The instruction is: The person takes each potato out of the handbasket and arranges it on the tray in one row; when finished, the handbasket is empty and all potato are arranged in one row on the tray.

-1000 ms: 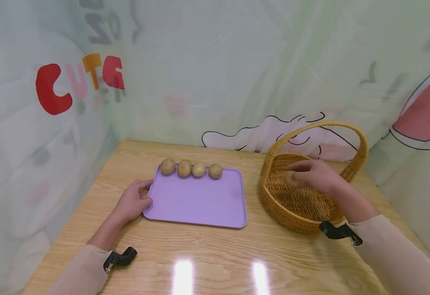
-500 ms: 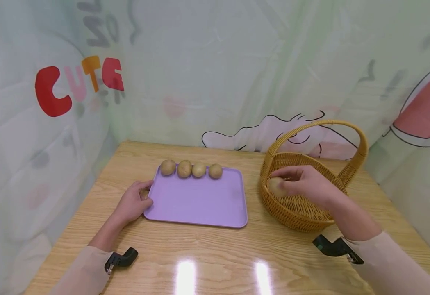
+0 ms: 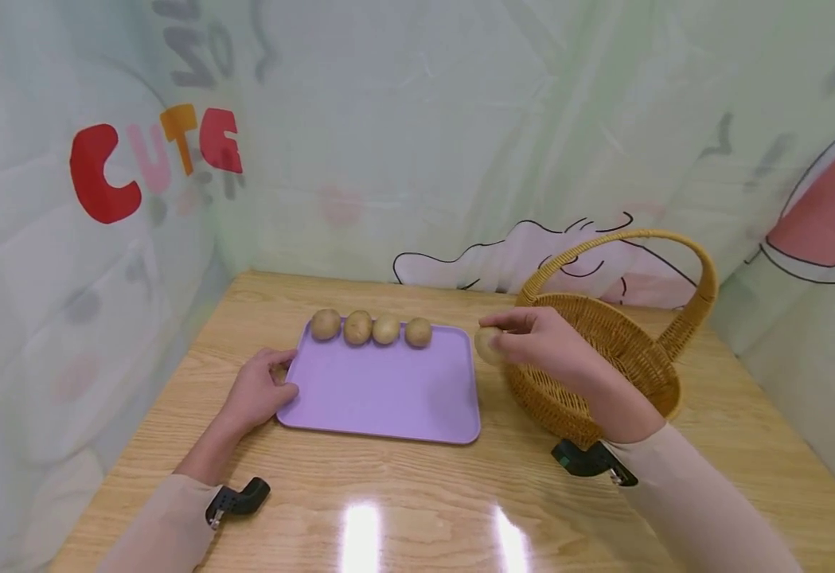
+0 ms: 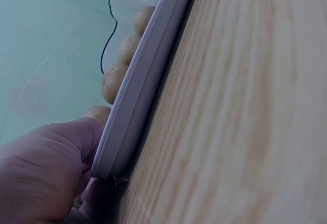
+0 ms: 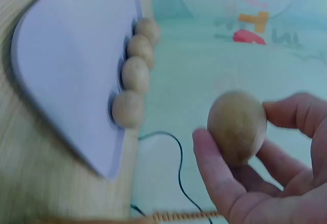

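Observation:
Four-sided and purple, the tray [image 3: 388, 390] lies on the table with several potatoes [image 3: 358, 328] in a row along its far edge. My left hand [image 3: 254, 391] holds the tray's left edge; in the left wrist view its thumb [image 4: 76, 134] is at the rim, and the other fingers are partly hidden. My right hand [image 3: 542, 344] pinches another potato [image 5: 237, 127] between thumb and fingers. It is raised between the tray's right edge and the wicker basket [image 3: 603, 318], apart from the tray.
The basket stands right of the tray, its tall arched handle [image 3: 632, 235] rising over it. A wooden table [image 3: 417, 493] lies beneath everything. Printed cloth [image 3: 388, 159] hangs close behind the table and at both sides.
My right hand has lifted the potato out of the basket and moved left towards the tray. The left hand and the tray have stayed in place.

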`<state>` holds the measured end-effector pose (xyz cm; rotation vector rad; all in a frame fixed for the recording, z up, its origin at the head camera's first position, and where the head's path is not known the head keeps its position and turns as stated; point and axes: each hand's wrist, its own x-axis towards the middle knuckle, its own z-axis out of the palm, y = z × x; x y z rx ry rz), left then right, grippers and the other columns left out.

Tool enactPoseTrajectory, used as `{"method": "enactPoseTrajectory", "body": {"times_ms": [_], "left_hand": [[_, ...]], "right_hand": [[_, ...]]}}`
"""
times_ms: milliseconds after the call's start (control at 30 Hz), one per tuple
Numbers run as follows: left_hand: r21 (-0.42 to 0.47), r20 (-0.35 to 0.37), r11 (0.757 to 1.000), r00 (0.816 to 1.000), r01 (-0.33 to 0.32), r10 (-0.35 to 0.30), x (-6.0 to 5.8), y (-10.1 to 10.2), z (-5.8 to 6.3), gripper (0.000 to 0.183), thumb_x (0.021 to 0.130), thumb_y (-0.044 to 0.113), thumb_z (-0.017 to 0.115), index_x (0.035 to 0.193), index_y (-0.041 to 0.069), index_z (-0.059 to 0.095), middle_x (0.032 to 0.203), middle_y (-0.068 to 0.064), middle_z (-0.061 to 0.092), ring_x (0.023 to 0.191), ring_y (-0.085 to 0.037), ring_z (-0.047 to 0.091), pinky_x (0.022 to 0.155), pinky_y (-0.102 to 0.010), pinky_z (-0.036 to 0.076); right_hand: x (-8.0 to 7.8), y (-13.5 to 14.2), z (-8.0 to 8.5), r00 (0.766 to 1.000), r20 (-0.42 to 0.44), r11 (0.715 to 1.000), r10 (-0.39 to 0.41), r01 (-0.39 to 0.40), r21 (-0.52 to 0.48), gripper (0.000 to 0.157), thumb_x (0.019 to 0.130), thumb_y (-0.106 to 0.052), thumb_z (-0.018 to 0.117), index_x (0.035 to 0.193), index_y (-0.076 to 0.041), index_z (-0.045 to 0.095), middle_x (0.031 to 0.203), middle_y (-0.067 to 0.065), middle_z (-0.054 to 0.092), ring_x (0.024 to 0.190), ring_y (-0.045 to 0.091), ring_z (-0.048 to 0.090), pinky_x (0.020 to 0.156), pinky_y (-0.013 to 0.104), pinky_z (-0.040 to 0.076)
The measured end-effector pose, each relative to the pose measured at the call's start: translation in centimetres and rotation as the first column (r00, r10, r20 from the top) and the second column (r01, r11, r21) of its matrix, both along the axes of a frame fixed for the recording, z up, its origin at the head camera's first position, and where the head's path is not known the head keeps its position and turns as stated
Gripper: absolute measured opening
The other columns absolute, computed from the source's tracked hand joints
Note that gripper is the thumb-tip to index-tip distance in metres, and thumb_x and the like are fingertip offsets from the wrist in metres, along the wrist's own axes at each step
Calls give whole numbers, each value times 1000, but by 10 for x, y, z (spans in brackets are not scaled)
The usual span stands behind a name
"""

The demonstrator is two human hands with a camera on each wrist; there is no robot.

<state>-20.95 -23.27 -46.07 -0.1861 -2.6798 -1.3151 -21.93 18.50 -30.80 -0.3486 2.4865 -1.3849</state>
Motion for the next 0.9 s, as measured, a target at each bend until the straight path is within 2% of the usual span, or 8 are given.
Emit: {"method": "enactPoseTrajectory", "body": {"times_ms": [167, 300, 467, 667, 900], "left_hand": [[-1, -17, 1000, 1000, -9, 9, -1, -2, -2, 57, 71, -2, 66, 127, -8, 60, 106, -14, 57, 68, -19, 47, 55, -27, 41], [2, -21, 1000, 1000, -11, 11, -2, -3, -3, 55, 70, -3, 66, 125, -9, 60, 106, -16, 57, 70, -18, 48, 57, -26, 41], [1, -17, 999, 999, -32, 32, -2, -4, -3, 53, 70, -2, 66, 122, -9, 61, 105, -17, 58, 71, -19, 49, 60, -27, 43], [12, 0, 999, 1000, -32, 32, -4, -2, -4, 54, 70, 0, 66, 123, -8, 60, 106, -16, 58, 72, -19, 50, 60, -27, 44], [25, -5, 999, 999, -37, 37, -6, -5, -4, 53, 70, -1, 65, 122, -7, 60, 105, -16, 58, 71, -19, 49, 60, -27, 43]], "right_hand": [[-11, -23, -16, 999, -29, 997, -38, 36, -66, 39, 89, -13, 64, 126, -3, 64, 131, 13, 57, 99, 22, 62, 83, 37, 52], [-19, -37, -27, 997, -52, 997, -65, 62, -52, 39, 89, -14, 63, 126, -4, 64, 128, 13, 59, 100, 22, 62, 83, 36, 52], [-30, -51, -35, 994, -26, 994, -105, 103, -46, 39, 90, -17, 61, 128, -6, 63, 127, 11, 59, 101, 22, 61, 84, 36, 51], [-48, -52, -47, 992, 35, 990, -124, 126, -62, 41, 92, -15, 60, 131, -2, 59, 132, 15, 55, 106, 25, 60, 88, 39, 51], [-68, -51, -58, 991, 48, 992, -125, 127, -27, 40, 92, -15, 59, 131, -2, 59, 134, 13, 54, 105, 25, 57, 87, 39, 50]]}}
